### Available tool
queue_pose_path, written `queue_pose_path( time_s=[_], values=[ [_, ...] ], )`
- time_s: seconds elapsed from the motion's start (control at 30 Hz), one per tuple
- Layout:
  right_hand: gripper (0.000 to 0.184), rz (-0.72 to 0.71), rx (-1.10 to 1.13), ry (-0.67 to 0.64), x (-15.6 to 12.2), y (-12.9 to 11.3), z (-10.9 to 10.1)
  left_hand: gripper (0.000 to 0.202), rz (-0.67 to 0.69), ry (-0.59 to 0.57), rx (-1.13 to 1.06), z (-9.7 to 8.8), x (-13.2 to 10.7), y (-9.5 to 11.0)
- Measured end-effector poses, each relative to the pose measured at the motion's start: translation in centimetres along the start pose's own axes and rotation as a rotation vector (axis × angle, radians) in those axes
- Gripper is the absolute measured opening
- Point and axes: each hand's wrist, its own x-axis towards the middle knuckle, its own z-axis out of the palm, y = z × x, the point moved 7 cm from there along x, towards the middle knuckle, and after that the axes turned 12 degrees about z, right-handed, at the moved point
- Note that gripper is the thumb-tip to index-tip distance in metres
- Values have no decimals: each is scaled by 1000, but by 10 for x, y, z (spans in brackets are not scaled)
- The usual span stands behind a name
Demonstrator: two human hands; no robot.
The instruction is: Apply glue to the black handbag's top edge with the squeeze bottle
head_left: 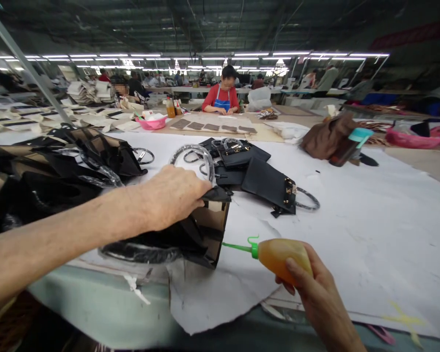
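White paper [370,220] covers the table [91,303], bearing black bags [122,154], flat black handled panels [266,183] and a brown bundle [320,137].

Near the front edge of the table [374,244], black handbag [178,238], beige inside showing at right. Just beside it, squeeze bottle [276,254] of amber liquid, almost level, green nozzle [238,247] toward handbag.

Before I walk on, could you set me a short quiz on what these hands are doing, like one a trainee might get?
1. Which hand holds the squeeze bottle?
2. True or false: the bottle's nozzle is red.
3. What does the left hand hold?
a) a pair of scissors
b) a black bag
c) a paper cup

Key: 1. The right hand. 2. False; it is green. 3. b.
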Motion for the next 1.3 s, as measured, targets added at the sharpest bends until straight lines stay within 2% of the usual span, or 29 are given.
queue_pose_path(
  time_s=[0.17,0.33,0.5,0.6,0.77,1.03,1.3],
  values=[
    [39,-9,-82,32,7,0,-5,11,48,61,-70,29,0,28],
    [43,-30,-197,69,14,-1,-3,10,-6,54,-121,48,6,28],
    [45,-107,-355,132,26,1,4,12,-1,77,-166,61,10,30],
    [43,-139,-416,162,30,-1,8,11,-16,111,-158,66,7,30],
    [41,-114,-432,157,35,5,11,10,-6,143,-161,72,4,32],
    [38,-14,-386,119,39,20,8,8,-18,132,-156,73,-2,37],
    [36,24,-349,86,36,21,10,9,-16,109,-182,76,-6,40]
  ],
)
